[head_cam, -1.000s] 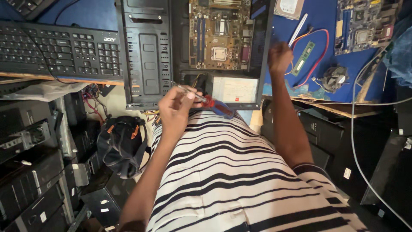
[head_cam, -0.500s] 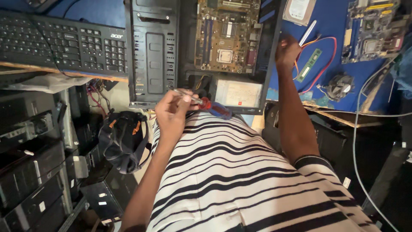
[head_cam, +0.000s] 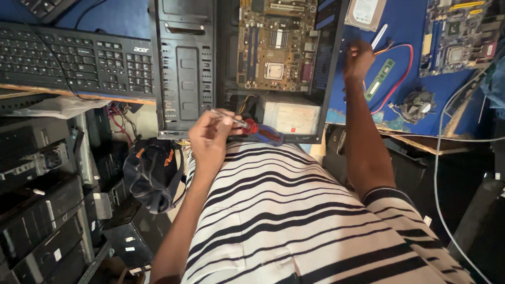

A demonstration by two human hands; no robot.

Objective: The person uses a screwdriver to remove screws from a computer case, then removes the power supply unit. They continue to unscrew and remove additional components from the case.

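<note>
My left hand (head_cam: 210, 138) grips a screwdriver (head_cam: 258, 130) with a red and blue handle, its metal shaft running through my fingers, just in front of the open black computer case (head_cam: 181, 68). Inside the case lie a motherboard (head_cam: 273, 44) and a grey power supply (head_cam: 291, 117). My right hand (head_cam: 357, 59) rests with curled fingers on the case's right edge, close to a white pen-like stick (head_cam: 379, 36); whether it holds anything is hidden.
A black keyboard (head_cam: 73, 58) lies at the left on the blue table (head_cam: 405, 26). To the right are a green memory stick (head_cam: 380, 80), red cable (head_cam: 401, 79), cooler fan (head_cam: 418, 102), second board (head_cam: 457, 37) and hard drive (head_cam: 365, 11). Stacked cases (head_cam: 37, 210) and a dark bag (head_cam: 153, 173) sit below.
The view has shifted, so the table sits lower in frame. My left hand has turned the screwdriver in its fingers. My right hand stays at the case's right edge.
</note>
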